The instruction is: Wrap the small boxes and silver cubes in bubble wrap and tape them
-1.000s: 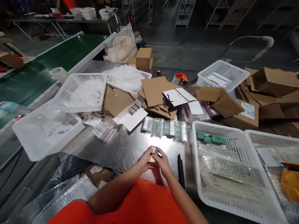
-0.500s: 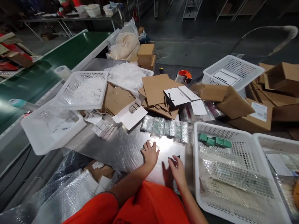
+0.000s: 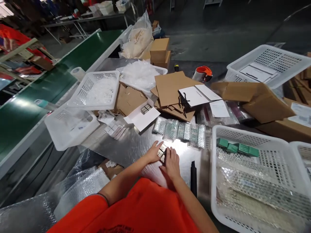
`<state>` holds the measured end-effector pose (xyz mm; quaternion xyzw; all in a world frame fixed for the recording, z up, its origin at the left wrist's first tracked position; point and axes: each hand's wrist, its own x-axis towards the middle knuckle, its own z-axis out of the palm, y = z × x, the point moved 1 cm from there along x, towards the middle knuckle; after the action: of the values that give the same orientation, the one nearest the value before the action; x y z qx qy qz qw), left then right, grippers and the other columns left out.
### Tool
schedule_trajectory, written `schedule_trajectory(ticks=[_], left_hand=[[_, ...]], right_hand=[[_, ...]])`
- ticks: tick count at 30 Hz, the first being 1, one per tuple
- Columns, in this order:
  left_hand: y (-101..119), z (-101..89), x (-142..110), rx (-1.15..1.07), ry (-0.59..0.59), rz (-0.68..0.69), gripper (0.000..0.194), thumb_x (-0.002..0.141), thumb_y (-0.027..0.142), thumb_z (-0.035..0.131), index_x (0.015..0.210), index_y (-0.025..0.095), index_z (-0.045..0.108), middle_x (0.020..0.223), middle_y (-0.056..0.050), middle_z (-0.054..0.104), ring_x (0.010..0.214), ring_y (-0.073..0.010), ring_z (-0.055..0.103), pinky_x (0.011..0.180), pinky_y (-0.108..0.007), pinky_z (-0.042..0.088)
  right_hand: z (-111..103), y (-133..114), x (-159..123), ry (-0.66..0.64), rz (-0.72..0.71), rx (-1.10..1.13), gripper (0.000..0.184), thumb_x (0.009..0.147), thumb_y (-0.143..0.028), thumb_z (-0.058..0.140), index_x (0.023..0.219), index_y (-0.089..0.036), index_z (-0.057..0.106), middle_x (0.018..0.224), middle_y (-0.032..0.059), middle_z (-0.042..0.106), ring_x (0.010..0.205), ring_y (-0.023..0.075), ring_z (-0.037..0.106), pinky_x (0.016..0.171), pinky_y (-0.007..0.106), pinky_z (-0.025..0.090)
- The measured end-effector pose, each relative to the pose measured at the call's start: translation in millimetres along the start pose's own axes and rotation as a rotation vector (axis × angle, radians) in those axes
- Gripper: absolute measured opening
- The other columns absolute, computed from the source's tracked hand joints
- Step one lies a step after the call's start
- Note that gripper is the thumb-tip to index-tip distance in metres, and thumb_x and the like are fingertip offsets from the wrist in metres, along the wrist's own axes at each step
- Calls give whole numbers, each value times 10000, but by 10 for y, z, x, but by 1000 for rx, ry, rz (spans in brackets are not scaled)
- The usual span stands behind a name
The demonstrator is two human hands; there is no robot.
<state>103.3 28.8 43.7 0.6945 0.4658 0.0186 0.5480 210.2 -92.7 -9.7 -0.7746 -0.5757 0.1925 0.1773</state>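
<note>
A small cluster of cream square boxes (image 3: 161, 152) with dark seams rests on the shiny metal table, between my two hands. My left hand (image 3: 153, 153) grips its left side, thumb and fingers closed around it. From the other side, the bent fingers of my right hand (image 3: 172, 161) press on its right edge. Just beyond lies a row of bubble-wrapped packs (image 3: 178, 130) with green showing through. An unfolded white carton (image 3: 144, 119) holds a similar group of small boxes (image 3: 146, 108). To the right of my right hand is a long black object (image 3: 193, 178).
At right, a white basket (image 3: 213, 181) contains green boxes (image 3: 238, 148) and bubble-wrapped packs. Flat cardboard (image 3: 170, 85), a white paper bag (image 3: 198, 96) and a tape dispenser (image 3: 203, 73) lie farther back. More white baskets (image 3: 57, 129) stand left, beside a green conveyor (image 3: 70, 64).
My right hand has moved left and now touches the small boxes, which show more of their tops. The black object at right has come into view. The camera has turned slightly.
</note>
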Motion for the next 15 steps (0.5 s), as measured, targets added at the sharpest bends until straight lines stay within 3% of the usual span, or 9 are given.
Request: schedule_trajectory(ticks=[5,7,10,15], left_hand=[[-97,-18,145,280,-223,110,1082,545,-29,727,1521,280,376,1655,-107,256,1434,-353,421,1178,-464,379],[-104,23,206,399,-242,127,1122,530,7,804,1517,261,335,1661,-133,203,1398,-361,464,1151,-476,416],[-119,50,259,476,-246,165,1092,540,73,869,1483,217,339,1602,-171,283,1305,-364,552,1088,-478,474],[-161,64,257,514,-280,267,873,693,157,802,1437,220,349,1485,-137,413,1235,-321,597,1039,-450,498]], right_hand=[[78,33,125,98,-105,-47,833,766,-115,531,1530,-119,199,1315,208,552,1212,341,507,1044,513,426],[86,76,143,131,-139,-56,806,761,-118,534,1510,-93,239,1275,211,560,1179,339,510,1029,504,444],[78,147,152,135,-159,-75,759,761,-145,560,1474,-80,308,1269,214,551,1177,340,500,1022,486,458],[52,268,154,77,-236,-106,721,813,-227,577,1479,-126,319,1365,211,515,1255,351,469,1038,482,454]])
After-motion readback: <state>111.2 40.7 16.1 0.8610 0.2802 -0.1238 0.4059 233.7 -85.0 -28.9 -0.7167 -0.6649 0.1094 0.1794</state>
